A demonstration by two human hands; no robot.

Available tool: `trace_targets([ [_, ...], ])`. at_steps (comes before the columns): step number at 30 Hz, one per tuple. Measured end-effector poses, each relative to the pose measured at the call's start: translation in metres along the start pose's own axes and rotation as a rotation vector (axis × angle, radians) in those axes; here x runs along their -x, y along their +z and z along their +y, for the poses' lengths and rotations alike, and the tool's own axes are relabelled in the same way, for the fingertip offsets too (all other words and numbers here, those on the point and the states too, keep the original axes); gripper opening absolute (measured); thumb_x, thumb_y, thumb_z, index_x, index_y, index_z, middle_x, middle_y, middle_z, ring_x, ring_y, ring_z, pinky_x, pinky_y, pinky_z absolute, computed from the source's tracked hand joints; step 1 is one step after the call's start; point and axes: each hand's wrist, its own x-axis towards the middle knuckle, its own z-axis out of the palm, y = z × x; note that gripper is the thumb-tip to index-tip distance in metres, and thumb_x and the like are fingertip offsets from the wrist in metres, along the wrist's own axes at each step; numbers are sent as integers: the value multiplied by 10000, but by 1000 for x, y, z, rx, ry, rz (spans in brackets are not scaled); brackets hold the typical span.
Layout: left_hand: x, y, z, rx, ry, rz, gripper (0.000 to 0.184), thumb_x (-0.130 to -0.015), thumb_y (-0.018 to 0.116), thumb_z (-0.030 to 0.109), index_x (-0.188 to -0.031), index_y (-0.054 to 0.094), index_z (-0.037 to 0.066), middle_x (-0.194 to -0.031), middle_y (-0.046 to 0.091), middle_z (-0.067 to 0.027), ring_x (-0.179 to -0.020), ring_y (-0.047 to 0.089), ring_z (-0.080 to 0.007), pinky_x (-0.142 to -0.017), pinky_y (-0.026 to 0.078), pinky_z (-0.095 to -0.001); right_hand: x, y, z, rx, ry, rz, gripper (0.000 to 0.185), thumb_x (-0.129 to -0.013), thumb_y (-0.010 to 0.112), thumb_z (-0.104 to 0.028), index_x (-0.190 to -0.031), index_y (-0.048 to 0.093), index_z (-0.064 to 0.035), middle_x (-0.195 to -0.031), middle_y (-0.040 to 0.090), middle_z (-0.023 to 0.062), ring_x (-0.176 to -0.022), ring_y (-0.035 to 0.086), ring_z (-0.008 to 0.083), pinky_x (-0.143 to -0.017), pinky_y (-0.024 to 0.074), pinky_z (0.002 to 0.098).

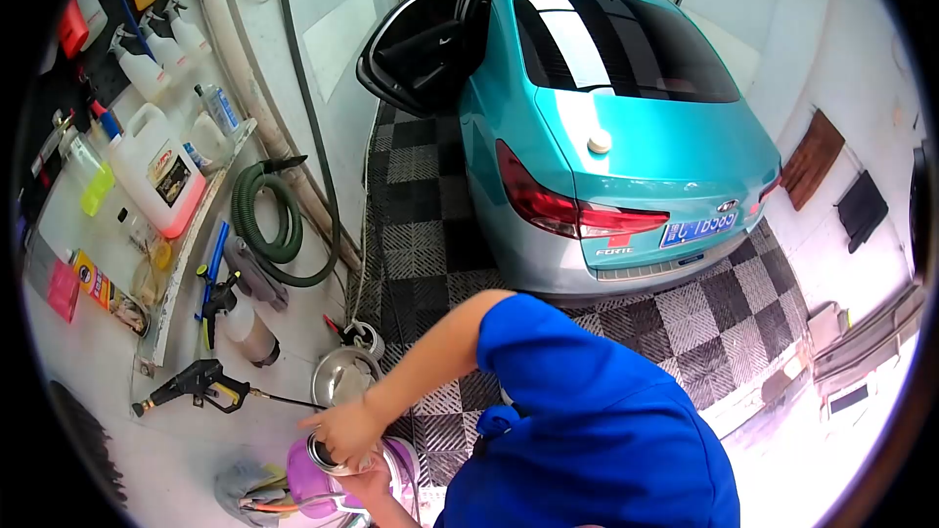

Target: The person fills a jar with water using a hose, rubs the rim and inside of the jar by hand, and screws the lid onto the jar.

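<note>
My left hand (367,482) holds a small round metal can (321,458) from below, at its side. Over the can's dark opening is my right hand (349,430), with one finger stretched out past the rim and the others curled down into it. What those fingers grip, if anything, is hidden. Under both hands stands a purple tub-like object (303,479), partly covered by the can and my forearm. A shiny steel bowl (342,378) sits just beyond my right hand.
A pressure washer gun (201,386) lies at the left with its hose. Bottles and a jug (161,171) line a wall shelf (210,205); a green hose (264,215) hangs beside it. A teal taxi (626,156) with an open door (416,44) stands ahead on checkered floor tiles (411,205).
</note>
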Motion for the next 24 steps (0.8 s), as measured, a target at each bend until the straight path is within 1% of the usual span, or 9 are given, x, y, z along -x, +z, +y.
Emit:
trace_targets([
  [3,-3,-4,8,83,-167,-200,576,-760,718,436,-1238,548,162,-1216,568,-52,-1129,532,-301,-830,565,-408,9,7,29,166,-299,439,269,-774,623,-317,-927,570,-101,-878,597,17,-919,587,217,-1040,296,577],
  [5,-4,3,10,89,-141,-132,591,-765,711,450,-1259,536,176,-1225,560,-45,-1139,520,-317,-777,580,-397,19,-1,22,150,-285,470,177,-792,612,-239,-904,589,-104,-859,598,21,-935,572,236,-1043,303,555],
  [8,-10,-6,23,56,47,-21,522,-810,686,400,-1236,545,133,-1222,574,6,-1111,551,-149,-858,526,-353,23,4,0,18,-169,568,185,-750,600,-211,-905,585,-111,-869,585,42,-953,554,249,-1045,319,515],
  [11,-9,0,11,38,66,-208,544,-832,665,373,-1269,501,93,-1245,572,-19,-1124,556,-153,-938,483,-336,9,13,-40,-173,93,605,222,-754,569,-175,-948,573,-67,-882,560,80,-967,530,260,-1047,332,462],
  [16,-4,11,-11,-138,119,-315,539,-879,541,389,-1290,478,46,-1273,562,-64,-1148,552,-208,-977,457,-376,-44,31,-101,103,1018,764,188,-787,515,-173,-943,604,-114,-900,568,113,-993,534,289,-927,415,472],
  [19,-3,28,-18,-306,200,-364,548,-908,467,398,-1303,464,18,-1290,556,-91,-1163,550,-241,-1000,442,-400,-8,13,-73,-37,592,625,99,-770,573,-147,-866,577,-123,-708,582,103,-721,592,324,-794,431,484],
  [21,0,39,-13,-200,229,-143,499,-941,433,443,-1277,521,84,-1253,585,-111,-1110,583,-270,-980,459,-440,7,-14,-50,-131,349,433,257,-729,628,-123,-986,627,-141,-705,587,85,-764,618,280,-919,424,486],
  [23,6,26,-3,-68,26,-411,510,-930,398,439,-1248,569,79,-1257,593,-131,-1161,565,-310,-980,467,-473,31,-18,-30,-193,141,577,390,-693,720,-202,-1075,671,-140,-761,615,17,-781,618,199,-1097,314,546],
  [24,10,24,-3,-119,47,-322,503,-930,406,454,-1235,581,93,-1233,607,-122,-1141,579,-306,-947,487,-484,40,-28,-21,-195,77,447,375,-675,739,-236,-1029,685,-123,-836,651,11,-808,622,178,-1138,266,553],
])
